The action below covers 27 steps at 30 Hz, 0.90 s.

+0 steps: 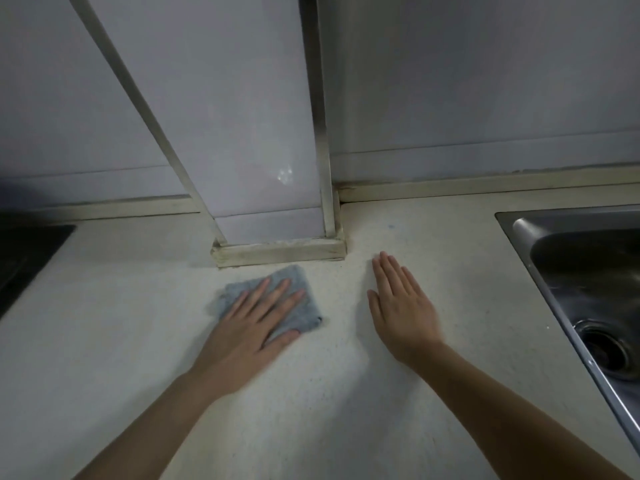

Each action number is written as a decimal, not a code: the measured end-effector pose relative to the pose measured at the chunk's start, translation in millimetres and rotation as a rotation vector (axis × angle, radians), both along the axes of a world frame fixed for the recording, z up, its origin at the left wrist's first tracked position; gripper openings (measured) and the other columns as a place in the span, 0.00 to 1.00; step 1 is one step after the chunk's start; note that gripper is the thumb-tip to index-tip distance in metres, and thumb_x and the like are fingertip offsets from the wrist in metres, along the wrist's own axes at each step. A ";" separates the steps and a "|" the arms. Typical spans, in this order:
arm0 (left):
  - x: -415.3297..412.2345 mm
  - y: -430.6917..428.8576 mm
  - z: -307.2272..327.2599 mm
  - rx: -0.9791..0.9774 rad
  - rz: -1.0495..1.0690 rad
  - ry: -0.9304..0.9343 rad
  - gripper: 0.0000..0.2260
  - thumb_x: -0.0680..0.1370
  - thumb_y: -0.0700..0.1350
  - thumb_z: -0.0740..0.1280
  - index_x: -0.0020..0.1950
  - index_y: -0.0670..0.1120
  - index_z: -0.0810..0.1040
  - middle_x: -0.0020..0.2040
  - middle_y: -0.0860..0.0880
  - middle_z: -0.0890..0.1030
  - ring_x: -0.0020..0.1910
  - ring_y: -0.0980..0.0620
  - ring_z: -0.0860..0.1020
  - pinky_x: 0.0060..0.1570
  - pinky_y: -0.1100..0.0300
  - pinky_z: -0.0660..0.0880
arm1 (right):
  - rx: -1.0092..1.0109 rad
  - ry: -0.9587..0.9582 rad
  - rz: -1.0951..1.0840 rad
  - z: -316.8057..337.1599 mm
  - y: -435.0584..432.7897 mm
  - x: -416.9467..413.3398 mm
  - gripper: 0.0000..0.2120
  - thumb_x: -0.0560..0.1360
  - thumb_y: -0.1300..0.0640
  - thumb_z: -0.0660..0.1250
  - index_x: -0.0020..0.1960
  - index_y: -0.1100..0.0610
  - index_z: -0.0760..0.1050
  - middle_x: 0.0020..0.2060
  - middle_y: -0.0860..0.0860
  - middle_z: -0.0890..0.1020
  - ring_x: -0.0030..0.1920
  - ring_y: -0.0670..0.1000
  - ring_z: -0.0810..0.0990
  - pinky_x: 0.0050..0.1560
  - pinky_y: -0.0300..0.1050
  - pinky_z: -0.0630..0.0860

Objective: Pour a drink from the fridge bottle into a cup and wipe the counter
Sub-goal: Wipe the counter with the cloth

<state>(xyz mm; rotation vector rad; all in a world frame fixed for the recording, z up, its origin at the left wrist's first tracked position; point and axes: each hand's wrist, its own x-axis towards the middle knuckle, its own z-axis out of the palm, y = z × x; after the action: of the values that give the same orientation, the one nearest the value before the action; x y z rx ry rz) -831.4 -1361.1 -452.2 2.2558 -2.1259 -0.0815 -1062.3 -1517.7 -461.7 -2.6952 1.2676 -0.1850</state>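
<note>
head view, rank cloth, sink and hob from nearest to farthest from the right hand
From the right hand, flat on the counter:
1. Cloth, just to its left, under the left hand.
2. Sink, to its right, with a stretch of counter between.
3. Hob, at the far left edge, beyond the cloth.

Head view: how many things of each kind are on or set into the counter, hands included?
Grey cloth: 1
Hands: 2 (left hand presses the cloth, right hand open beside it)
Steel sink: 1
Dark panel, left edge: 1
Total: 5
</note>
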 end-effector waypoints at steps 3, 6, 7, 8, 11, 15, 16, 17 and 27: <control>-0.1 -25.1 2.9 0.010 0.024 0.012 0.27 0.79 0.68 0.36 0.77 0.65 0.38 0.79 0.61 0.39 0.78 0.57 0.36 0.77 0.53 0.39 | -0.004 -0.051 -0.020 -3.2 -1.2 0.7 0.29 0.80 0.44 0.33 0.78 0.55 0.37 0.78 0.49 0.40 0.77 0.46 0.36 0.77 0.45 0.41; -25.5 -45.6 1.6 0.000 0.039 0.023 0.25 0.78 0.67 0.33 0.76 0.67 0.35 0.79 0.60 0.37 0.77 0.55 0.33 0.77 0.50 0.39 | 0.001 -0.055 -0.026 -1.1 0.2 1.3 0.29 0.81 0.44 0.33 0.78 0.55 0.37 0.78 0.49 0.40 0.77 0.46 0.36 0.77 0.45 0.40; -35.0 -50.7 1.3 -0.003 0.028 0.029 0.25 0.78 0.67 0.33 0.75 0.67 0.35 0.79 0.60 0.37 0.77 0.55 0.33 0.77 0.49 0.39 | 0.007 -0.054 -0.022 0.5 1.3 1.4 0.28 0.81 0.45 0.33 0.78 0.56 0.37 0.78 0.50 0.39 0.76 0.46 0.35 0.77 0.45 0.40; -44.1 -55.3 1.5 -0.007 0.003 0.036 0.25 0.79 0.67 0.34 0.76 0.67 0.35 0.79 0.59 0.37 0.77 0.54 0.33 0.77 0.49 0.38 | 0.007 -0.050 -0.013 2.2 1.4 1.9 0.28 0.81 0.45 0.33 0.78 0.56 0.36 0.78 0.50 0.39 0.76 0.46 0.35 0.77 0.45 0.39; -64.1 -63.8 1.5 -0.007 -0.091 0.066 0.25 0.79 0.66 0.35 0.77 0.66 0.38 0.79 0.60 0.38 0.77 0.56 0.33 0.77 0.49 0.38 | -0.012 0.001 0.028 6.3 0.3 0.3 0.29 0.79 0.46 0.31 0.78 0.57 0.36 0.78 0.52 0.40 0.76 0.47 0.35 0.76 0.44 0.37; -71.0 -69.3 1.7 -0.024 -0.121 0.071 0.25 0.79 0.66 0.35 0.77 0.66 0.39 0.79 0.61 0.38 0.77 0.57 0.33 0.77 0.50 0.38 | -0.030 -0.119 -0.120 14.6 -18.1 -12.8 0.30 0.79 0.45 0.32 0.78 0.56 0.43 0.78 0.51 0.47 0.77 0.46 0.43 0.77 0.44 0.43; -75.0 -72.6 1.7 -0.022 -0.127 0.070 0.25 0.79 0.66 0.35 0.77 0.66 0.39 0.79 0.61 0.39 0.77 0.57 0.33 0.77 0.50 0.38 | -0.033 -0.128 -0.159 16.7 -25.8 -22.1 0.29 0.80 0.45 0.33 0.78 0.56 0.43 0.78 0.51 0.48 0.77 0.46 0.44 0.77 0.44 0.44; -81.0 -78.0 1.6 -0.023 -0.128 0.065 0.25 0.79 0.65 0.35 0.77 0.66 0.39 0.79 0.61 0.39 0.77 0.57 0.33 0.77 0.50 0.38 | -0.023 -0.119 -0.191 18.4 -33.5 -33.6 0.29 0.81 0.45 0.35 0.78 0.56 0.43 0.78 0.51 0.48 0.78 0.47 0.44 0.77 0.44 0.44; -126.5 -179.8 -1.8 -0.027 -0.055 0.090 0.29 0.76 0.67 0.32 0.77 0.65 0.39 0.80 0.59 0.39 0.77 0.55 0.33 0.77 0.52 0.36 | 0.042 -0.024 -0.170 18.1 -87.5 -109.8 0.28 0.82 0.46 0.39 0.78 0.57 0.40 0.78 0.52 0.43 0.77 0.48 0.39 0.77 0.45 0.41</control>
<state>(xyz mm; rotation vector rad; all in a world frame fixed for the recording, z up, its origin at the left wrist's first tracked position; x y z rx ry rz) -957.8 -1540.9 -454.0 2.1368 -2.1299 -0.1519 -1172.2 -1605.2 -443.5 -2.5422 1.4770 -0.2071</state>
